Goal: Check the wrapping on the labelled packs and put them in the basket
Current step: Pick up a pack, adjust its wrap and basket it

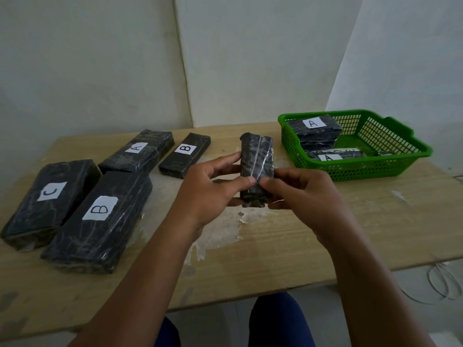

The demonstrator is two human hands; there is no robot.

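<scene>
Held pack [256, 156]: up above the table [325, 229], between both hands; no label shows
Left hand [213, 189]: grips its left side
Right hand [303, 194]: pinches its near end
Basket [390, 159]: to the right, near; packs inside

Hidden and cut-off areas, head view

I cannot read a label on the held pack [256, 156]; my hands [253, 189] cover its lower sides and the turned face shows only wrap. In the basket [390, 169] the front wall hides most of the lower pack [333, 154]. The picture's edges crop the table [275, 246] at left and right. The cable loops [441, 279] lie partly out of frame.
</scene>
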